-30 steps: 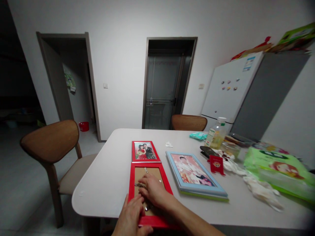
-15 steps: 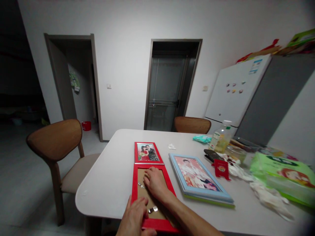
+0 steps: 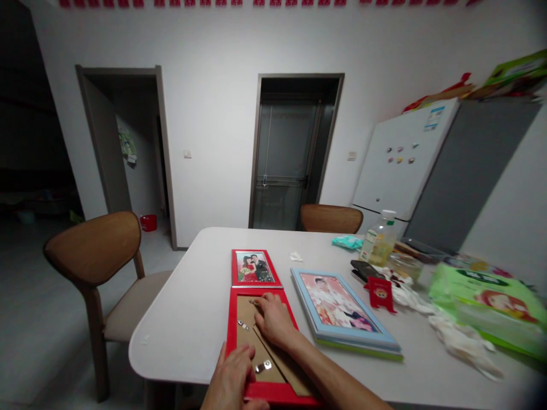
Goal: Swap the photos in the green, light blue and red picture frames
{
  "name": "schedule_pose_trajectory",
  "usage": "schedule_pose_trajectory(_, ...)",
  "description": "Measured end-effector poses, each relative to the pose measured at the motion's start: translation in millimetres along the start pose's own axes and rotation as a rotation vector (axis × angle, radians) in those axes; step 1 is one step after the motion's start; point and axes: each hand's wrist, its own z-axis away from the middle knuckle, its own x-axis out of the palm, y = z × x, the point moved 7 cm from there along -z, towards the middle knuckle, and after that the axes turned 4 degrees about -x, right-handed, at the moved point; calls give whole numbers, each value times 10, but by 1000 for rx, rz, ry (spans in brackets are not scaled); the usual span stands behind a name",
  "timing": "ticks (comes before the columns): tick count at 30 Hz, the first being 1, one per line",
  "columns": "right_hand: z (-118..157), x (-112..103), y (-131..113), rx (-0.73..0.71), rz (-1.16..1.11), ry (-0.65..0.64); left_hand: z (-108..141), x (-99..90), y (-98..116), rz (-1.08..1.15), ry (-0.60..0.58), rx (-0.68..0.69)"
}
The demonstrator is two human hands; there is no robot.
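Note:
On the white table (image 3: 183,341) a red photo frame (image 3: 233,322) lies face down close to me, its brown backing board (image 3: 245,310) showing. Several small metal fittings sit on the board, among them a metal clip (image 3: 263,367) near the bottom. My left hand (image 3: 233,376) grips the frame's lower left side. My right hand (image 3: 276,322) rests over the board, its fingertips pinched at a small metal piece (image 3: 253,302) near the top. A long brown flap (image 3: 284,364) slants beneath my right forearm. Touching the far end is a second red frame (image 3: 256,267) with a couple's photo face up.
Right of the red frames lies a stack of frames with a light blue one (image 3: 342,302) on top. Beyond it are a red card (image 3: 380,294), a bottle (image 3: 378,239), a glass jar (image 3: 404,267), crumpled tissues (image 3: 464,344) and a green tissue pack (image 3: 487,302). A chair (image 3: 96,245) stands left.
My right hand's fingers have shifted to the metal piece near the top of the board. More of the slanting flap shows under my right forearm. The head view has tilted slightly upward.

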Motion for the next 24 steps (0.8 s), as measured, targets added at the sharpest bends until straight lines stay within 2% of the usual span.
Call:
schedule_pose_trajectory(3,194,-123,-35,-50,-57,34,5,6,-6,-11,10,8)
schedule_pose_trajectory(7,450,-115,-10,-64,-63,-102,24,3,2,-12,38,-5)
schedule_pose_trajectory(9,494,-97,10,-58,-76,-129,28,5,-17,-10,68,-4)
schedule_pose_trajectory(16,357,-112,58,-11,-167,-78,53,116,-217,-11,220,121)
schedule_pose_trajectory(19,330,-181,70,-9,-187,-72,63,153,-262,31,227,113)
schedule_pose_trajectory(21,319,-250,76,4,-193,-62,61,118,-235,91,219,92)
schedule_pose_trajectory(24,295,-380,17,9,-206,-37,38,-79,-183,262,246,-11)
